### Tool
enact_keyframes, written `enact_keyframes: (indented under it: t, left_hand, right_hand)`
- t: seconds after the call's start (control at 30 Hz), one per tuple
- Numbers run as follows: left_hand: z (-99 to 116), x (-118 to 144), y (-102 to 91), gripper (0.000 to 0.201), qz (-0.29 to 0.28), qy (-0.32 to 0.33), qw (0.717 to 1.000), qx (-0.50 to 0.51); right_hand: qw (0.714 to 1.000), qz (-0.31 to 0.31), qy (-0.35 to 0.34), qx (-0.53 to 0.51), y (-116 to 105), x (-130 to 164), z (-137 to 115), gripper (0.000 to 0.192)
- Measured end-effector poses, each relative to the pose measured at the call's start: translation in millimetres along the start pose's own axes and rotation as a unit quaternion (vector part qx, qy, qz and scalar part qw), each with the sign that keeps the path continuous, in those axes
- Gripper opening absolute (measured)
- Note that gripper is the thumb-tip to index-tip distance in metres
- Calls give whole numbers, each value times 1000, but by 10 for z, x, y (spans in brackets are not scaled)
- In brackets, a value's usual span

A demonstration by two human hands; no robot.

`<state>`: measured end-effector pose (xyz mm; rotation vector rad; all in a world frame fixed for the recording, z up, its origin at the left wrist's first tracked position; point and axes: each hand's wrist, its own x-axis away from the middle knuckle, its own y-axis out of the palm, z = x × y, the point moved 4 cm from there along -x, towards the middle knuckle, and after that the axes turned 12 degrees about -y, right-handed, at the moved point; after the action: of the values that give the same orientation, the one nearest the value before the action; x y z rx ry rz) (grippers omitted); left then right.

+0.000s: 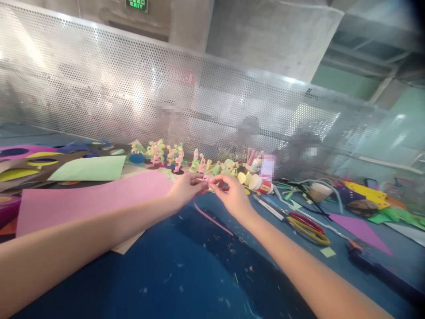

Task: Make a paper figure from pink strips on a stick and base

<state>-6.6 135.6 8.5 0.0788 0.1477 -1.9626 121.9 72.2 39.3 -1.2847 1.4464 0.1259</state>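
Note:
My left hand (186, 190) and my right hand (232, 195) meet at the middle of the view, above the blue tabletop (159, 283). The fingertips of both are closed in a pinch around a small pink piece that they mostly cover. From it a thin pink strip (214, 219) trails down to the right. Just behind my hands stands a row of small pink and green figures (178, 158), some on dark round bases. A large pink sheet (96, 199) lies beneath and beside my left forearm.
Scissors with red and yellow handles (308, 228), a white-handled cutter (268, 207) and a dark blue glue gun (375, 261) lie at the right. A tipped white-and-red bottle (260, 184) and a cup (319, 191) sit behind them. A pale green sheet (88, 168) is left. Perforated metal screen (133, 88) behind.

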Motion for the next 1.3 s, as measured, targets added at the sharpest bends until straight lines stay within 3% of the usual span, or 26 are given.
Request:
enact_keyframes:
  t: [0.17, 0.37, 0.53, 0.77, 1.0, 1.3]
  left_hand:
    - [-10, 1, 10, 27, -3, 14, 999, -52]
    - [17, 21, 77, 31, -45, 30, 997, -49]
    - [16, 35, 89, 30, -72, 31, 995, -53]
    - [-41, 3, 59, 31, -57, 7, 998, -22]
    - [-71, -37, 15, 24, -43, 14, 984, -172]
    - [-50, -48, -5, 21, -30, 26, 975, -217]
  right_hand:
    - [998, -13, -39, 42, 10, -2, -75, 10]
    - [998, 5, -30, 61, 1, 27, -8, 7]
    - [998, 46, 39, -20, 30, 48, 125, 18]
    - [985, 4, 116, -129, 132, 63, 260, 16]
    - [965, -14, 183, -189, 104, 49, 215, 22]
    - [949, -48, 224, -218, 128, 71, 243, 16]
